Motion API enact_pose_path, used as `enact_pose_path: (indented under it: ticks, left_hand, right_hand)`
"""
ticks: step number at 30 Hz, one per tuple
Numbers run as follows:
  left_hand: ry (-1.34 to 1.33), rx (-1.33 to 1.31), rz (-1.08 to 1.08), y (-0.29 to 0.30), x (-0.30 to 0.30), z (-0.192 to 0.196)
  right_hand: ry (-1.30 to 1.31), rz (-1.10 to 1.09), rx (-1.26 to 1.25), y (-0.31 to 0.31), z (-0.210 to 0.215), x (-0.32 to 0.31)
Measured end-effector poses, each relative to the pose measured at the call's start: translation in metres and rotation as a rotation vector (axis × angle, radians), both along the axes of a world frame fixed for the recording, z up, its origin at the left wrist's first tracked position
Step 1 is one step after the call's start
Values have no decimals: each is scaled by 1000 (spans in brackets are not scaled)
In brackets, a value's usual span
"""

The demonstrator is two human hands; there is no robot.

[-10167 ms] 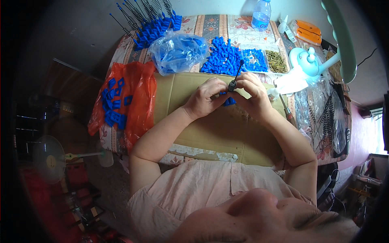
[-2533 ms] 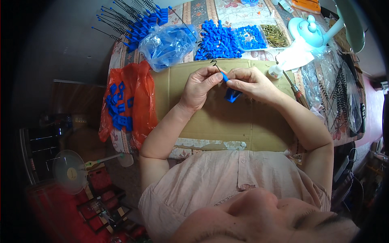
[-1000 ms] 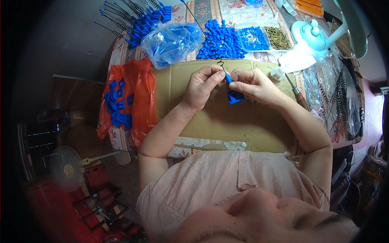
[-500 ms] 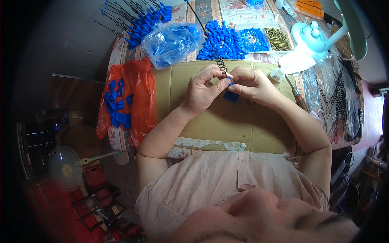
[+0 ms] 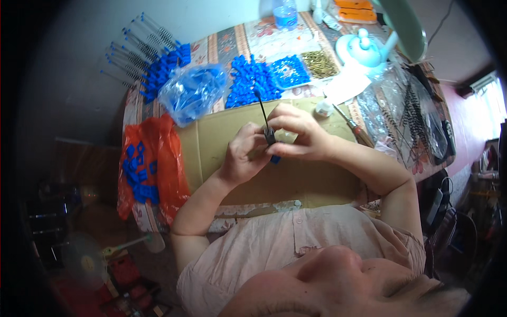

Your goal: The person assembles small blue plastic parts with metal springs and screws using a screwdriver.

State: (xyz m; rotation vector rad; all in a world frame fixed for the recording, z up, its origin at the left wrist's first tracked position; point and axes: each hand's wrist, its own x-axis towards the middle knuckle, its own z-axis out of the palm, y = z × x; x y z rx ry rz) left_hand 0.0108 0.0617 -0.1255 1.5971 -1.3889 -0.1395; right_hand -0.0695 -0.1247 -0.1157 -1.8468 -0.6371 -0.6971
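Between my hands stands a thin black coil-spring rod (image 5: 265, 113), tilted toward the upper left, with a small dark tip. Its coil is seen nearly end-on. A blue plastic base (image 5: 275, 158) shows just under the fingers, mostly hidden. My left hand (image 5: 245, 153) is closed at the lower end of the spring, its fingertips partly hidden. From the other side my right hand (image 5: 303, 134) pinches the coil, thumb low and fingers curled above. Both hands are above a brown cardboard sheet (image 5: 306, 185).
Loose blue plastic pieces (image 5: 253, 79) form a pile at the back, beside trays of blue bits (image 5: 289, 72) and brass-coloured pins (image 5: 319, 64). Finished-looking spring pieces (image 5: 158, 71) stand far left. An orange-red bag (image 5: 166, 179), a screwdriver (image 5: 359, 129), a small white bottle (image 5: 324, 109) and a lamp (image 5: 361, 50) flank the cardboard.
The view has tilted and shifted. My hands have turned the spring so that its coil looks foreshortened, and my right hand's fingers now arch higher over it.
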Motion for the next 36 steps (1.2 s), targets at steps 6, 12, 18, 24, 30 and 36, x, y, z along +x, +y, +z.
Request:
enact_pose_path:
  ticks: [6,12,18,24,30,36]
  left_hand:
    - [-108,-23,-105,-3,0,-8]
    - [-35,26,-97,-4,-6,-8]
    - [8,-13,-97,-4,-7,-11]
    - [-42,-48,-62,-6,-9,-13]
    - [-25,10,-26,-7,-12,-7]
    - [-87,0,73,-5,-22,-6]
  right_hand:
    - [-121,3,-238,-1,1,-6]
    - [-195,-37,-266,-2,-10,-8]
    - [-142,-53,-237,2,-12,-12]
    - [-82,-55,-201,5,-19,-15]
    - [-39,-107,-156,7,-22,-16]
    - [-56,-110,-157,6,-24,-15]
